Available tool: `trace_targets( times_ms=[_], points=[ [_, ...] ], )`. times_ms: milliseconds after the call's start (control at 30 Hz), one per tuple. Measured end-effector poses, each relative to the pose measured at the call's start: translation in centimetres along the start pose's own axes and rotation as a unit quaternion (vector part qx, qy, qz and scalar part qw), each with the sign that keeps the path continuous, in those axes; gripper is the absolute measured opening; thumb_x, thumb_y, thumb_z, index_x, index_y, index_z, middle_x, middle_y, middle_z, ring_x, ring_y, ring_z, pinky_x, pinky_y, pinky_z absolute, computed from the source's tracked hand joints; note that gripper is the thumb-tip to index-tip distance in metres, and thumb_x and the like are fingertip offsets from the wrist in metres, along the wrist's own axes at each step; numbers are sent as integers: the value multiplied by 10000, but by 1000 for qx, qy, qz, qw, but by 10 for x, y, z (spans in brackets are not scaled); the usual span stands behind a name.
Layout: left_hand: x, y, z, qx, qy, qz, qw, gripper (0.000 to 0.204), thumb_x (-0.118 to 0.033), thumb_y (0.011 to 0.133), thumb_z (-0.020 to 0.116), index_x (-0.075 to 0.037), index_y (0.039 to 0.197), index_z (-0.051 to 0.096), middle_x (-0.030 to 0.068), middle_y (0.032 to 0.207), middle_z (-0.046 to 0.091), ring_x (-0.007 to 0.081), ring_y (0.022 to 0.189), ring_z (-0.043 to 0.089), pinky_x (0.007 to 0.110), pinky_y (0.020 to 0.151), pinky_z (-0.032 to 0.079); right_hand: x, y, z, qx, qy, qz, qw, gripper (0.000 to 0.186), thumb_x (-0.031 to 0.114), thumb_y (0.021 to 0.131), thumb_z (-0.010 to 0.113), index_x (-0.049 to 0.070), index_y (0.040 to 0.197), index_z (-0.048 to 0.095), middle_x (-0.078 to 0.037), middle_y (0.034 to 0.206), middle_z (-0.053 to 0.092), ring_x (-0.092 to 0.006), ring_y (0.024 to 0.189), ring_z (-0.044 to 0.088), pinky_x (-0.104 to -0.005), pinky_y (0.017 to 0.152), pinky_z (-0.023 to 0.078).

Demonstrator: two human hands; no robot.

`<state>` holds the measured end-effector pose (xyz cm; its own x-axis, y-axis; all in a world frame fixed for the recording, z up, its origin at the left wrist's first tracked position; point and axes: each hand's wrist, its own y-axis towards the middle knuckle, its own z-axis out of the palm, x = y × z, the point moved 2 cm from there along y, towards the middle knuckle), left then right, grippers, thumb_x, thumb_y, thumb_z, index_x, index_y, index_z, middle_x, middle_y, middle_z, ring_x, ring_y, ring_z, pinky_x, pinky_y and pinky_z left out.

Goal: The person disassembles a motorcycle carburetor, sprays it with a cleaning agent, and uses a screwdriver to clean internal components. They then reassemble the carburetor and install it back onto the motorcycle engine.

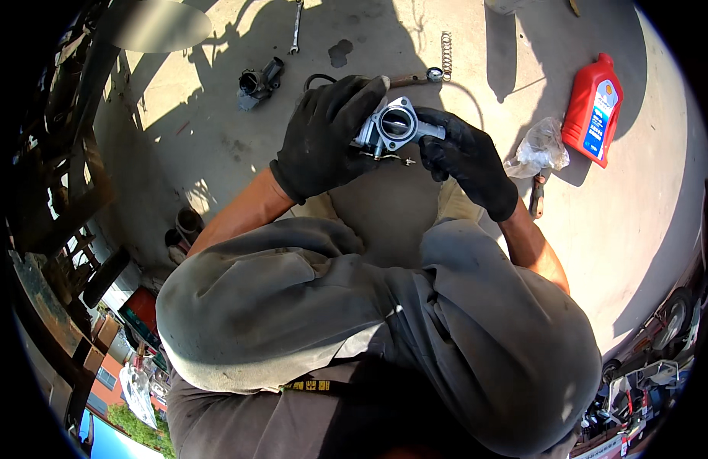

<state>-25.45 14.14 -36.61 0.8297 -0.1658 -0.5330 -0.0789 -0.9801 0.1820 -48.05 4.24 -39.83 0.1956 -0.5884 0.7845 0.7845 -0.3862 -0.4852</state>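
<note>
Both black-gloved hands hold a silver metal carburetor-like part (394, 122), its round bore and flange facing up. My left hand (331, 134) is closed round its left side. My right hand (460, 157) grips the right side, fingers curled at the short tubular outlet. A small linkage hangs under the part. Just beyond my hands lie a ratchet or bar tool (434, 75), a dark hose (319, 76) and a coil spring (446, 55). A dark metal fitting (258, 84) rests to the left.
A wrench (295, 30) lies farther forward on the concrete. At right are a red oil jug (587, 107), a crumpled plastic bag (538, 153) and a wooden-handled tool (537, 197). Dark metal framework (71, 214) stands along the left, machinery (645, 367) at lower right.
</note>
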Motion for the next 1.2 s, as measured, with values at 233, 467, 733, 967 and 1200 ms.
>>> trace_targets(
  times_ms=[233,467,733,967,1200],
  points=[
    [-4,-8,-8,-1,-30,-32,999,1059,-436,626,932,-108,1523,474,166,1361,598,364,1192,608,481,968,497,23,-1,7,18,95,81,992,382,285,1077,591,31,1360,632,-14,780,623,-57,581,526,-234,480,407],
    [3,-4,-22,124,-257,-159,945,846,-264,664,947,-48,1397,583,177,1316,645,314,1188,661,407,1005,534,29,5,15,45,-246,-104,963,493,274,1000,648,94,1450,555,-168,1088,742,-265,937,727,-390,868,561],
    [-9,8,-21,104,-300,-220,922,545,-287,915,697,10,1362,603,172,1276,670,250,1174,643,383,994,506,39,3,4,37,-55,54,996,331,331,1009,640,77,1220,670,-59,823,692,-143,705,666,-327,654,535],
    [45,-20,9,160,-212,-238,934,398,-245,1066,525,13,1358,607,121,1216,686,225,1090,653,375,962,508,2,15,21,-81,-386,-395,830,383,414,1018,608,72,1186,650,-93,864,704,-173,726,694,-355,631,553],
    [4,16,-23,47,-231,-190,953,393,-287,1087,537,12,1324,629,139,1243,678,243,1144,640,388,960,516,58,-18,10,18,-107,8,994,312,321,960,627,37,1070,693,-161,884,717,-324,825,709,-421,737,563]
  ],
)
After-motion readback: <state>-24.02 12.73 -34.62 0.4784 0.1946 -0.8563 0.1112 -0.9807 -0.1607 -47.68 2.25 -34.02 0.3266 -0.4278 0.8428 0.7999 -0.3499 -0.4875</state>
